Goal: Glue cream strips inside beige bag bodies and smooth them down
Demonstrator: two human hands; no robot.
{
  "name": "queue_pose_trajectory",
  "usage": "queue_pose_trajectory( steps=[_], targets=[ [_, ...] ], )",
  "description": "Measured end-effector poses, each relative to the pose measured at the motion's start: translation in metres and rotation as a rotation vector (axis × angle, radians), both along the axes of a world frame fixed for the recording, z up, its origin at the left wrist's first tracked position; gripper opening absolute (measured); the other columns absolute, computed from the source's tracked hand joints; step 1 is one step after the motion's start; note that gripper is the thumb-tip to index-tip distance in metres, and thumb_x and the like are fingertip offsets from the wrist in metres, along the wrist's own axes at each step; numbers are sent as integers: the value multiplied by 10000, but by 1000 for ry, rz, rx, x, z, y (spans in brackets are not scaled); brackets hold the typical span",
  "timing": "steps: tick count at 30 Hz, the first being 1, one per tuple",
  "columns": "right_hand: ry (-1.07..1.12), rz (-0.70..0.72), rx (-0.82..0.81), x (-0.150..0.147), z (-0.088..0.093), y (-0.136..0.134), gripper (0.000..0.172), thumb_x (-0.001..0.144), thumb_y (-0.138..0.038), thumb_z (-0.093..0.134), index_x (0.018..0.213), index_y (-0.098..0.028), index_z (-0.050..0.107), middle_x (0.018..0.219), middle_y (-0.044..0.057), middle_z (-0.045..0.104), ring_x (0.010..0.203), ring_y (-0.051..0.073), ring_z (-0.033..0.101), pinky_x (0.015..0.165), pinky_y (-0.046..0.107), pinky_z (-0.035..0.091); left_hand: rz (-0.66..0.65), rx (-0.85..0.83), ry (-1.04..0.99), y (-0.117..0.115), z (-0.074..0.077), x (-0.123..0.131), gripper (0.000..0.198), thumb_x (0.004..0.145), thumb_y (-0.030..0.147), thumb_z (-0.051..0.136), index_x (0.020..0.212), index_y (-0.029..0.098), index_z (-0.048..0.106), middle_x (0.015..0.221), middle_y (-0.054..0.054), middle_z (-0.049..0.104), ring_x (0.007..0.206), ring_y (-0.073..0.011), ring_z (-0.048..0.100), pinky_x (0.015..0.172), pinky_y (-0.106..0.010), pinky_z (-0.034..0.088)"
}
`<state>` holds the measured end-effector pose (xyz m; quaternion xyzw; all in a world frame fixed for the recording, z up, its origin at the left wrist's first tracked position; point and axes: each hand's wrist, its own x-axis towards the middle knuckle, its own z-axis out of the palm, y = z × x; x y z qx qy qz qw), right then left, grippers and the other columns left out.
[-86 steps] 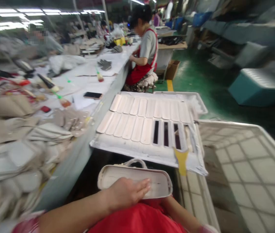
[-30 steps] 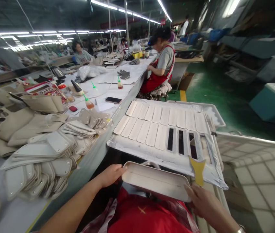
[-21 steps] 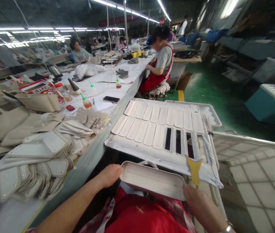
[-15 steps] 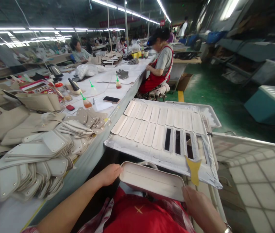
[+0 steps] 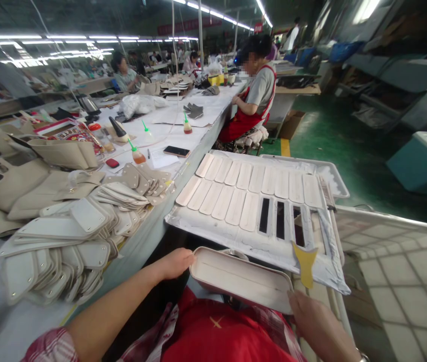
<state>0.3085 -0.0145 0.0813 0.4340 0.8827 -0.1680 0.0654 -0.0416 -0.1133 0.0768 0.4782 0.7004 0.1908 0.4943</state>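
Between my hands is a long, shallow beige bag piece (image 5: 239,279) with rounded corners, a raised rim and a darker side. A pale curved strap (image 5: 236,255) shows behind its far edge. My left hand (image 5: 180,262) pinches the left end; my right hand (image 5: 307,311) grips the right end, its fingertips partly hidden. Just beyond lies a white covered board (image 5: 213,229) bearing two rows of pale oblong panels (image 5: 232,173), with several slots uncovered at the front right. A yellow scraper (image 5: 306,264) rests on the board's front edge, near my right hand.
On the long table (image 5: 160,211) at left lie stacked beige leather pieces (image 5: 73,226), a phone (image 5: 176,151) and green-tipped glue bottles (image 5: 137,153). A white plastic crate (image 5: 398,221) stands at right. A co-worker in a red apron (image 5: 253,95) sits farther along the table.
The view has shifted slightly, so the surroundings appear a little farther right. Both hands keep hold of the bag piece, with little other visible movement.
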Motion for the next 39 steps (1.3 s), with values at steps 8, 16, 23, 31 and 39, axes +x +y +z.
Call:
queue_pose_trajectory(
  steps=[8,16,23,31,39],
  targets=[
    [134,-204,-311,-5,17,7,446,921,-406,213,631,-189,472,562,40,603,456,137,562,454,232,351,80,32,-219,-17,-1,5,667,859,609,56,581,163,467,505,2,471,484,-118,480,522,-245,416],
    [62,-184,-297,-8,18,10,346,902,-202,235,635,-168,452,554,51,599,425,110,540,440,219,303,-47,157,408,-14,10,18,346,882,364,280,603,192,390,624,-14,526,629,-166,519,606,-275,347],
    [-94,-6,-48,-11,26,7,225,830,-81,368,674,-133,523,564,65,569,509,142,567,465,229,312,-109,123,456,-5,12,17,303,851,295,297,578,199,387,621,-35,529,628,-178,502,607,-283,314],
    [-168,250,71,-6,23,11,177,706,23,446,670,-123,540,646,88,591,545,173,582,482,260,335,-151,114,340,-4,11,9,343,868,381,303,618,191,442,667,-33,554,667,-175,520,637,-269,347],
    [-142,292,102,-4,19,12,222,698,52,419,678,-115,564,668,97,606,513,154,567,455,237,338,-115,75,242,-10,10,7,417,878,481,264,647,181,439,617,4,511,591,-141,485,584,-250,350]
  ],
)
